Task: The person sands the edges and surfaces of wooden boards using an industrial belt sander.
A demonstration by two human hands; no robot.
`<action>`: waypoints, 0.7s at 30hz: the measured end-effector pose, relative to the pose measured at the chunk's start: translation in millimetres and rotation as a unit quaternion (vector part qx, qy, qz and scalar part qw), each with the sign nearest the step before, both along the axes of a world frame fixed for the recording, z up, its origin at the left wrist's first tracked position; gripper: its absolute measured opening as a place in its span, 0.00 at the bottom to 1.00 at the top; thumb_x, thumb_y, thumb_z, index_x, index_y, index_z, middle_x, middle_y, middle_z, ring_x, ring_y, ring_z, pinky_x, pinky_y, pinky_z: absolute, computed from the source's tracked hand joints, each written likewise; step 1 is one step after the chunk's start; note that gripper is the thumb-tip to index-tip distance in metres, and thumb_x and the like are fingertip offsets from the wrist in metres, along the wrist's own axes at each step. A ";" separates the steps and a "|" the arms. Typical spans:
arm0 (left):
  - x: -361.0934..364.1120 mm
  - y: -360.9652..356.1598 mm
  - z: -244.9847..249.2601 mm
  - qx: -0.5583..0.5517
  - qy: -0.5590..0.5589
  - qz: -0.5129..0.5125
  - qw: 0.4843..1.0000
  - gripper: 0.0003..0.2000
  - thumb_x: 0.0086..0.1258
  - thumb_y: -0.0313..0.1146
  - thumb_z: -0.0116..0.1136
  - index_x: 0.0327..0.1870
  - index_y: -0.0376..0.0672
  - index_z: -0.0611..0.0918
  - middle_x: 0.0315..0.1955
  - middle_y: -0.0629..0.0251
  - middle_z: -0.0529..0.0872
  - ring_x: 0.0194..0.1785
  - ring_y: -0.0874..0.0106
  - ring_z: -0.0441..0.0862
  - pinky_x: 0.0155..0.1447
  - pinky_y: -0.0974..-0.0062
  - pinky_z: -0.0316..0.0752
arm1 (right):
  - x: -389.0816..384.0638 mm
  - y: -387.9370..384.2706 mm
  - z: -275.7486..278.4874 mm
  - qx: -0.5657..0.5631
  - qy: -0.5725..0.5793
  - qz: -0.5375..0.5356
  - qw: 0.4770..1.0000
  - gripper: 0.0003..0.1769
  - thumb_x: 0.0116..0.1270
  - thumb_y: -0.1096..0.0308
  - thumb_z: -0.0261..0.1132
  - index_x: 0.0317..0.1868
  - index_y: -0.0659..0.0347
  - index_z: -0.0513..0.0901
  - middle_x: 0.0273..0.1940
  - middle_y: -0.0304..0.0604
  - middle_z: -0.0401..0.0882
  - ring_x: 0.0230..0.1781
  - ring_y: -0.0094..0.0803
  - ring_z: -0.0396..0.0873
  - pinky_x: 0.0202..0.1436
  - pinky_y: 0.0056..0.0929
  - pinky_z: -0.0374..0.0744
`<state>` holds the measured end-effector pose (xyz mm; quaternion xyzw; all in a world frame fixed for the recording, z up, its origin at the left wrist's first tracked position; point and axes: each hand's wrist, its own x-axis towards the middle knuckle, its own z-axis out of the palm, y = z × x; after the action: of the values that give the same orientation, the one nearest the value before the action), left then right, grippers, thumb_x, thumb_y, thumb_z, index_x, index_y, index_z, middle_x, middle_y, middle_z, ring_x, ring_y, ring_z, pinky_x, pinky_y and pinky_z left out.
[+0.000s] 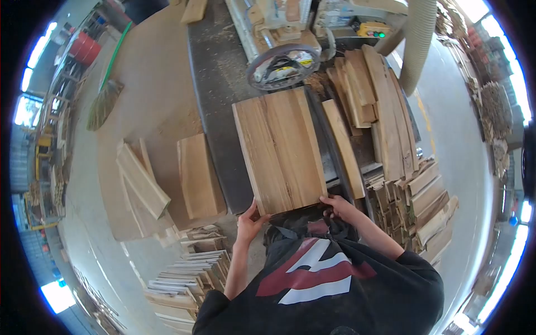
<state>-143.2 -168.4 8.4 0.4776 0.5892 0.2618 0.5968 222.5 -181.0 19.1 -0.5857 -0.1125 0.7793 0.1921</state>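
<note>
Broom (103, 103): lies far to my left on the pale counter (151, 72), well apart from my work.
Offcuts (142, 187): lean on one another at the counter's near-left part, and a wider plank (198, 178) lies flat just beside them. I judge they are put aside there.
Slat stack (190, 273): sits low at my left, below the counter edge and near my elbow.
Left hand (251, 220): pinches the near-left corner of the boards, thumb on top. The fingers underneath are hidden.
Boards (279, 148): lie flat side by side on the dark machine counter (215, 84), long edges flush. The near end overhangs toward me, which gives my hands a hold.
Right hand (338, 206): curls over the near-right corner with the fingers closed on the edge, so the boards stay square.
Handwheel (283, 66): touches or nearly touches the boards' far end, leaving little room forward.
Narrow plank (343, 148): lies just beside the boards' right edge, which makes that side tight.
Plank pile (385, 111): is heaped farther right, with stacked blocks (424, 206) below it.
Open room: the bare dark strip to the left of the boards.
</note>
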 end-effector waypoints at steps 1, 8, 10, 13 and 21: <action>4.2 3.9 2.6 -0.001 -0.007 -0.008 1.000 0.41 0.64 0.26 0.76 0.79 0.40 0.68 0.49 0.62 0.92 0.49 0.76 0.88 0.57 0.76 0.81 | -1.4 -0.4 0.6 -0.022 -0.028 -0.019 0.999 0.23 0.77 0.47 0.65 0.58 0.56 0.79 0.45 0.37 0.84 0.28 0.24 0.82 0.25 0.20 0.74; 27.5 29.2 26.6 0.098 0.269 -0.177 0.942 0.39 0.61 0.40 0.79 0.71 0.30 0.74 0.26 0.53 0.87 0.26 0.65 0.87 0.34 0.69 0.80 | -8.6 4.1 6.7 -0.029 -0.038 -0.086 0.995 0.30 0.78 0.34 0.55 0.39 0.55 0.82 0.28 0.34 0.81 0.20 0.20 0.74 0.17 0.20 0.62; 39.0 30.8 15.0 0.145 0.169 -0.107 0.969 0.38 0.61 0.38 0.79 0.69 0.25 0.75 0.18 0.55 0.80 0.19 0.67 0.80 0.28 0.69 0.75 | -7.9 12.3 9.3 -0.021 -0.019 -0.129 0.991 0.30 0.78 0.35 0.55 0.39 0.55 0.81 0.27 0.33 0.80 0.18 0.19 0.71 0.17 0.20 0.60; 58.1 47.1 18.5 0.133 0.144 -0.088 0.977 0.38 0.61 0.36 0.78 0.69 0.22 0.73 0.17 0.56 0.78 0.18 0.71 0.77 0.27 0.71 0.74 | -10.2 29.8 10.8 -0.016 -0.017 -0.202 0.979 0.28 0.80 0.37 0.55 0.38 0.55 0.79 0.23 0.32 0.74 0.14 0.19 0.65 0.16 0.21 0.58; 62.2 128.4 19.9 0.090 0.113 -0.042 0.989 0.38 0.62 0.32 0.77 0.70 0.21 0.72 0.16 0.58 0.76 0.20 0.79 0.72 0.28 0.76 0.72 | -34.6 112.9 5.8 0.055 -0.016 -0.275 0.960 0.27 0.82 0.42 0.55 0.37 0.59 0.76 0.18 0.33 0.68 0.10 0.20 0.60 0.15 0.22 0.56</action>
<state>-81.1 -40.0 28.4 0.5799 0.6067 0.2329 0.4913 187.9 -68.1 24.9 -0.5954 0.0072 0.6793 0.4290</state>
